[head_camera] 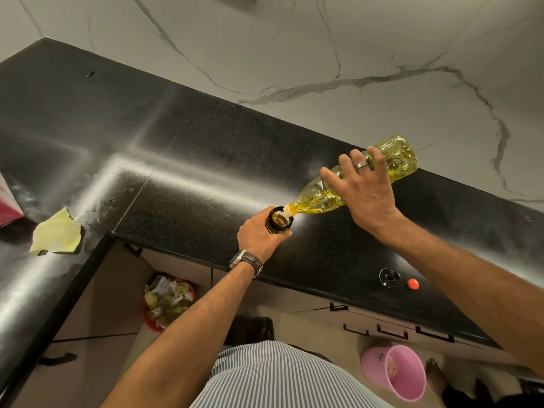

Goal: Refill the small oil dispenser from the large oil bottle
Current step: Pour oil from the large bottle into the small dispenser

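Note:
My right hand [366,189] grips the large clear oil bottle [397,156], which is tipped nearly flat with yellow oil inside. Its mouth rests over the open top of the small dark dispenser [278,222]. That dispenser stands on the black countertop [206,160], and my left hand [260,238] is wrapped around its side. Oil shows inside the dispenser's neck. The dispenser's dark spout cap [389,277] and the bottle's red cap [413,284] lie side by side near the counter's front edge, under my right forearm.
A crumpled yellow cloth [56,232] lies at the counter's inner corner, and a red-and-white pack [7,206] sits at the left edge. On the floor below stand a red bin full of scraps [167,300] and a pink bucket [394,371]. A marbled wall backs the counter.

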{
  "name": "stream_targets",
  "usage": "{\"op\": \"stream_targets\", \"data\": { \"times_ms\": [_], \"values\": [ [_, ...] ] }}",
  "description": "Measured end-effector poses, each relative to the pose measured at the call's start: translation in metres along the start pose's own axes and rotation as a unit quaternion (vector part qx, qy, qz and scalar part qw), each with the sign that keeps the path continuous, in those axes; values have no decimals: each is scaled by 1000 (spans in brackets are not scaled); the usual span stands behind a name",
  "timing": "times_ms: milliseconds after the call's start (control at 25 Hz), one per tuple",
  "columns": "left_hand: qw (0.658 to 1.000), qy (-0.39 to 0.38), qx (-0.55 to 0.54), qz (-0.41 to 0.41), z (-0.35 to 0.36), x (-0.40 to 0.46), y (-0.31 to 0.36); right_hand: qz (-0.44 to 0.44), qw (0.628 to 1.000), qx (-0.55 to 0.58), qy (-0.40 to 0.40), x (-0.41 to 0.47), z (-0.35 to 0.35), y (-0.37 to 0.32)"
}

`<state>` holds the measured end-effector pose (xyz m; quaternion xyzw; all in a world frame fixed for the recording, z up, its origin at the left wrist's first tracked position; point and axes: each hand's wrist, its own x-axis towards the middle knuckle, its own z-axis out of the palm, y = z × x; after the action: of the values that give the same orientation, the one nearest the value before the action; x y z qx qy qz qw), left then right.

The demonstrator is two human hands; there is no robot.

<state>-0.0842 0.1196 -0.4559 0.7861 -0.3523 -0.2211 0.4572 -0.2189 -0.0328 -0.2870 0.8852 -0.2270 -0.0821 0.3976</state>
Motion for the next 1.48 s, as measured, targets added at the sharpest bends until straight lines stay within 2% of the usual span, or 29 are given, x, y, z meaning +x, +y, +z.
{"op": "stream_targets", "data": {
  "times_ms": [400, 920, 1480],
  "values": [
    [1000, -7, 5, -3, 0, 2, 0, 12, 1000, 12, -4, -4, 5, -2],
    [1000, -3, 9, 9, 1, 2, -2, 48, 993, 97, -41, -17, 17, -14],
    [1000, -7, -2, 13, 0, 2, -1, 182, 942, 262, -101, -60, 48, -46]
  ]
}}
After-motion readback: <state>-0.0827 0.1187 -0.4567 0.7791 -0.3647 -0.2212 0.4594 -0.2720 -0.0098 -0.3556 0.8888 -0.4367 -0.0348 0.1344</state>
